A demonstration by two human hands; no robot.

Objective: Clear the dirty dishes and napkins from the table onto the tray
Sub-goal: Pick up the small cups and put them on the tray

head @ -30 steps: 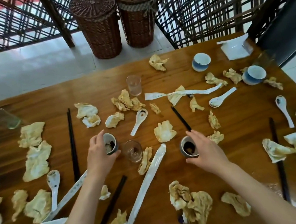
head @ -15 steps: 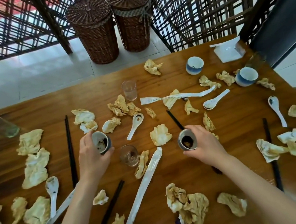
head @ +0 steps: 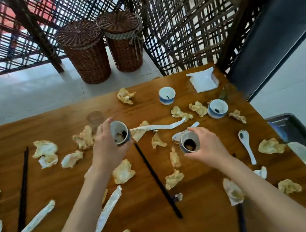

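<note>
— Two cups are up off the wooden table (head: pixel 205 203), one in each of your hands. What does your left hand (head: pixel 106 150) have?

— Your left hand has its fingers wrapped round a small cup (head: pixel 120 132), tilted so its mouth faces you; dark dregs show inside. It hangs above the middle of the table, near a clear glass (head: pixel 94 118).

— And your right hand (head: pixel 207 145)?

— It grips a second cup (head: pixel 189 142) from the side, mouth up and leaning a little toward you, with dark residue at the bottom. A white spoon (head: pixel 182 133) lies on the table just behind it.

— Where is the tray?

— A metal tray (head: pixel 296 126) sits beyond the right edge of the table, with something pale and shell-like lying in it. Both held cups are well apart from it.

— What else lies on the table?

— Crumpled napkins (head: pixel 123 172) all over, black chopsticks (head: pixel 158 180) between your forearms, two blue-and-white cups (head: pixel 167 95) toward the far side, another spoon (head: pixel 246 144) right of your right hand, and long white paper sleeves (head: pixel 106 210). Two wicker baskets (head: pixel 87 52) stand on the floor behind.
</note>
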